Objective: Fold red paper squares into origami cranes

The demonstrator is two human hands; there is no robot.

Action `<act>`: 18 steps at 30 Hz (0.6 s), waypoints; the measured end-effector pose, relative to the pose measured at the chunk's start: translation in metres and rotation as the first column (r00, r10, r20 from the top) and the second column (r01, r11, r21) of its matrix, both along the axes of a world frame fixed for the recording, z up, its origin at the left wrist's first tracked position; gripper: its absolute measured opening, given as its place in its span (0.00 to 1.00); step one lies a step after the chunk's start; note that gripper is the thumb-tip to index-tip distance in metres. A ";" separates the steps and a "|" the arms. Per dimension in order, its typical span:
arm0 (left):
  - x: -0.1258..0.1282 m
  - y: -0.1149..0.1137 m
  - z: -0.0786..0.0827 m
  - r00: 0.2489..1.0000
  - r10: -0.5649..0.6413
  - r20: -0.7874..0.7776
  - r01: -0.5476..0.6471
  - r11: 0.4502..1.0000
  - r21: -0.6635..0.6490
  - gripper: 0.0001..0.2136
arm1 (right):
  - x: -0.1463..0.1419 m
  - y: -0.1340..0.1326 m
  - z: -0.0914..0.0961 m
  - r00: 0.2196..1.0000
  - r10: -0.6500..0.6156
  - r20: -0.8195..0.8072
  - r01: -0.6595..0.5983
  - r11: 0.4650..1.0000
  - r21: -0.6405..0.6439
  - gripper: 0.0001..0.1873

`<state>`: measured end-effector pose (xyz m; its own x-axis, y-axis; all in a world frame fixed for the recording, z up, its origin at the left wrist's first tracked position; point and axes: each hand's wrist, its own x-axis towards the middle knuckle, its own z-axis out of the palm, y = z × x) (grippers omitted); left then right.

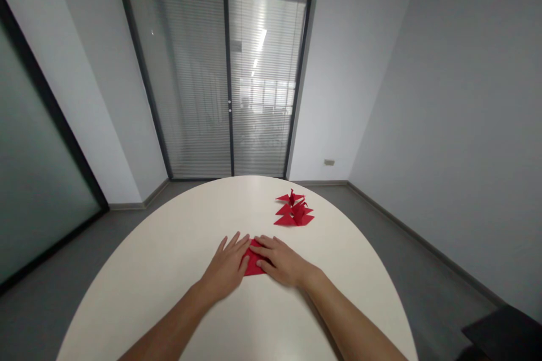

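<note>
A folded piece of red paper (253,262) lies flat on the white round table (169,259). My left hand (225,268) rests on its left edge with fingers stretched out flat. My right hand (279,260) lies over its right side, fingers extended and pressing down on the paper. Most of the sheet is hidden under the two hands. Neither hand grips it.
A small pile of finished red origami cranes (294,210) sits farther back on the table, right of centre. Beyond the table are glass sliding doors with blinds (224,79), grey floor, and a dark object (503,333) at the lower right corner.
</note>
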<state>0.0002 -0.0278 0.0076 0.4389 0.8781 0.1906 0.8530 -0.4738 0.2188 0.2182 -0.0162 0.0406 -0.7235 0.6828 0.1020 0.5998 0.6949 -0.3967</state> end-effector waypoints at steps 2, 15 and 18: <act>0.000 -0.002 0.000 0.999 0.022 -0.037 -0.023 0.999 -0.027 0.24 | 0.002 0.000 -0.001 0.995 -0.067 0.077 0.073 0.995 -0.068 0.31; 0.000 -0.004 -0.001 0.994 0.092 -0.066 -0.094 0.995 -0.023 0.25 | -0.003 -0.008 0.004 0.994 -0.088 0.071 0.088 0.996 0.001 0.33; -0.002 -0.005 0.000 0.989 0.129 -0.073 -0.131 0.991 -0.015 0.25 | -0.003 -0.008 0.003 0.992 -0.089 0.089 0.095 0.993 -0.070 0.33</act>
<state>-0.0016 -0.0326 0.0071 0.3327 0.9318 0.1451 0.9208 -0.3542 0.1633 0.2153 -0.0243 0.0436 -0.6613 0.7500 -0.0104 0.6935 0.6061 -0.3895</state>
